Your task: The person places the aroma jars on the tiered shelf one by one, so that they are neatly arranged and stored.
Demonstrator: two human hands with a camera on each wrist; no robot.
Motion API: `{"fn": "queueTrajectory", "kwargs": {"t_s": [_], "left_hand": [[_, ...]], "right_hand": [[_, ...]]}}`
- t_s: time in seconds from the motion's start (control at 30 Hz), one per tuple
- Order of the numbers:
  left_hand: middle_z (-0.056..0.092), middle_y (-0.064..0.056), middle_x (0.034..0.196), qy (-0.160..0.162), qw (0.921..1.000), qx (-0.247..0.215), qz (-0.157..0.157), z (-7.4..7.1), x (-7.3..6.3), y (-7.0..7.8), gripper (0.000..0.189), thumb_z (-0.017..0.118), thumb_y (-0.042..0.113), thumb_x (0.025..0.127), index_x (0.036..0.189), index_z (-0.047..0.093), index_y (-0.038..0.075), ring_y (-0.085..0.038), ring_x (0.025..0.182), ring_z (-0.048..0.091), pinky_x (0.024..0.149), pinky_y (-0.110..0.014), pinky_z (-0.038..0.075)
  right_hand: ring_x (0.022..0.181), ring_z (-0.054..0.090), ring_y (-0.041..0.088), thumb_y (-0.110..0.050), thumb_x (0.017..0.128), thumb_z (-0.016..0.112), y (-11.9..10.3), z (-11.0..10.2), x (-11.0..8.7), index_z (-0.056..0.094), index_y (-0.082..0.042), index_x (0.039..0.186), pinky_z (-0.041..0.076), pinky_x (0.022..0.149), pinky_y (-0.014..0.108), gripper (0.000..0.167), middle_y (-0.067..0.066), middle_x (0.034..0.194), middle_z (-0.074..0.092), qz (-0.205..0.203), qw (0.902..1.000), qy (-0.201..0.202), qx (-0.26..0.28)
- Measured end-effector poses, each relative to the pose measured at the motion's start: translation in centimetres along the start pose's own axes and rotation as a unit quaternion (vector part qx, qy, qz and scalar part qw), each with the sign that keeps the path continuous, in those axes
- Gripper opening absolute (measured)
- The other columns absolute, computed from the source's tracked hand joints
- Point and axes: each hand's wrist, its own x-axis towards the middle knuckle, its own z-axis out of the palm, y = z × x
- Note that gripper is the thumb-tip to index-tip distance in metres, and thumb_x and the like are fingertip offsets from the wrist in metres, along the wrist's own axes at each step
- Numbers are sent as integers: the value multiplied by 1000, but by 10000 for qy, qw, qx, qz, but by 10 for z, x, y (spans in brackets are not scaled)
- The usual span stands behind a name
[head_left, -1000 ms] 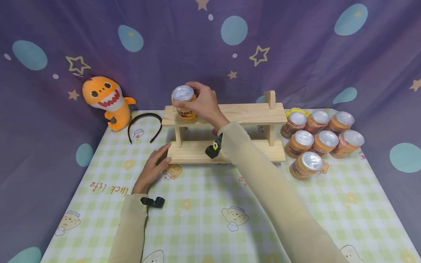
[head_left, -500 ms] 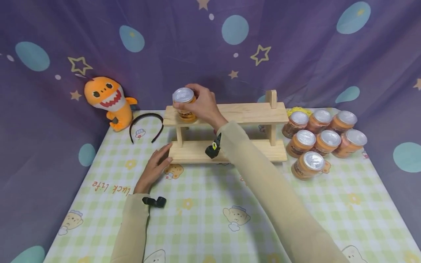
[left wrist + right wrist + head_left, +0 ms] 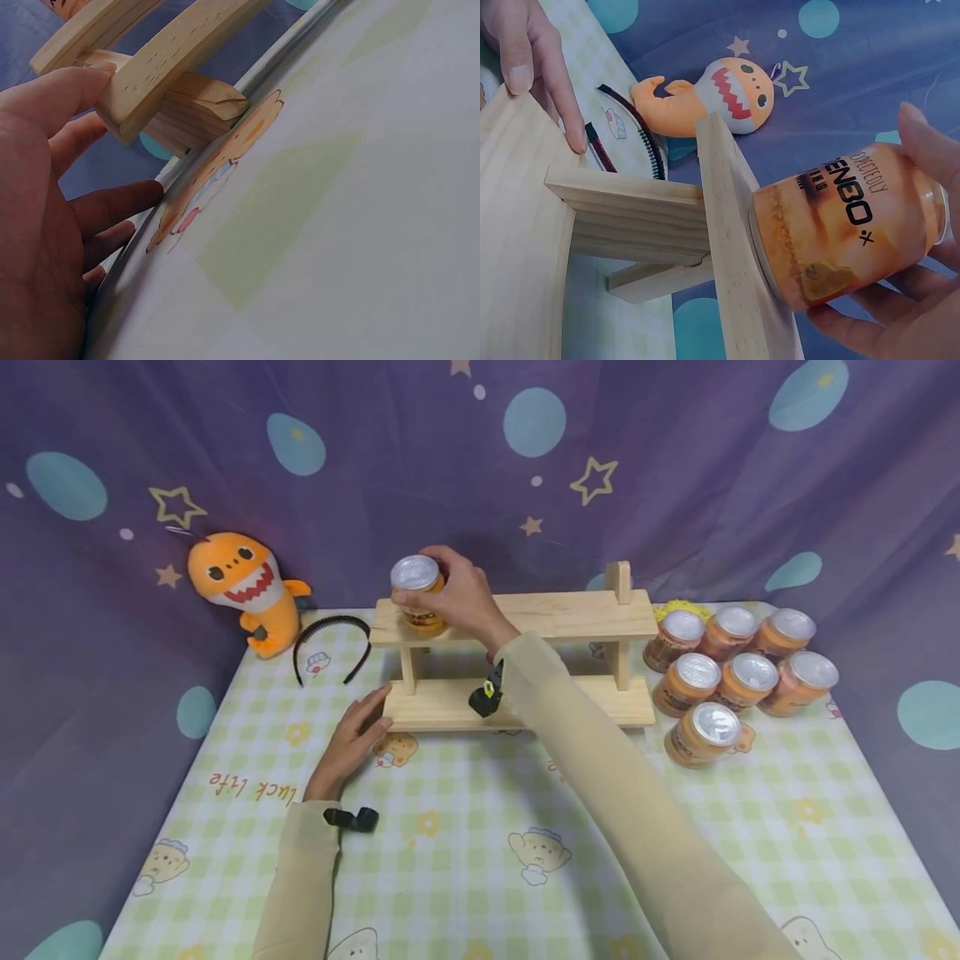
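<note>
My right hand grips an orange-labelled can with a silver lid, thumb and fingers round its sides. The can stands upright at the left end of the upper board of a two-tier wooden shelf. In the right wrist view, the base of the can meets the board, and dark lettering shows on its label. My left hand rests at the left end of the lower board. Its thumb touches the board's corner in the left wrist view, with the other fingers extended alongside.
Several similar cans stand grouped right of the shelf, with something yellow behind them. At the left are an orange shark plush and a dark headband. A checked cloth covers the table before a purple curtain.
Both hands keep their places, and the can stays at the left end of the upper board. Only the head view shifts slightly.
</note>
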Motion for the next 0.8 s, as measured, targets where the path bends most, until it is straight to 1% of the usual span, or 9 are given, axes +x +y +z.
{"fn": "queueTrajectory", "kwargs": {"t_s": [0.07,0.17,0.23,0.3,0.37,0.53,0.7,0.8], "left_hand": [[38,-24,159,4,10000,2,2,0,0,3,56,57,5,99,153,41,6,-45,150,29,127,-62,3],[37,-29,157,-36,10000,16,-14,-3,-2,21,54,56,3,99,151,41,-1,-50,148,29,125,-65,4],[37,-32,155,-68,10000,31,14,-5,-4,33,54,56,4,99,150,40,-3,-52,147,29,124,-67,6],[37,-33,155,-94,9999,40,12,-7,-6,41,53,57,5,99,150,41,-4,-52,147,30,124,-67,7],[37,-32,155,-90,10000,13,9,-7,-6,42,53,57,6,100,150,41,-3,-51,147,30,124,-67,6],[38,-30,156,-87,9999,-4,-62,-7,-5,41,53,57,6,99,150,43,-1,-49,148,30,125,-65,6],[38,-28,157,-117,9998,-25,-127,-8,-6,43,53,57,7,100,150,42,0,-48,149,30,126,-63,5],[38,-28,157,-95,9999,-12,-121,-7,-6,45,53,57,6,100,150,42,-1,-48,149,30,126,-64,5]], "right_hand": [[123,60,17,-44,80,82,-1,-1,0,44,-18,149,54,101,37,83,4,140,58,12,9999,-116,-63],[125,59,18,-45,80,82,-1,-3,-1,39,-18,152,53,102,38,89,5,142,57,22,9995,-264,-194],[127,58,18,-45,80,83,-1,-5,-2,36,-17,153,52,104,38,91,5,144,55,-10,9992,-301,-247],[129,56,18,-45,80,82,-1,-6,-3,35,-17,154,51,106,39,92,5,146,54,-43,9992,-295,-275],[132,54,17,-45,80,82,0,-9,-5,35,-18,153,49,109,39,92,4,148,52,-56,9994,-249,-251],[138,49,17,-50,77,83,4,-17,-12,35,-25,153,45,114,39,93,1,153,48,127,9997,-91,-192],[140,48,20,-49,78,83,10,-25,-22,34,-27,153,49,110,39,92,0,154,46,171,9998,28,-13],[140,48,22,-46,79,83,13,-30,-28,36,-24,152,50,108,39,90,3,153,48,77,9999,112,78]]}}
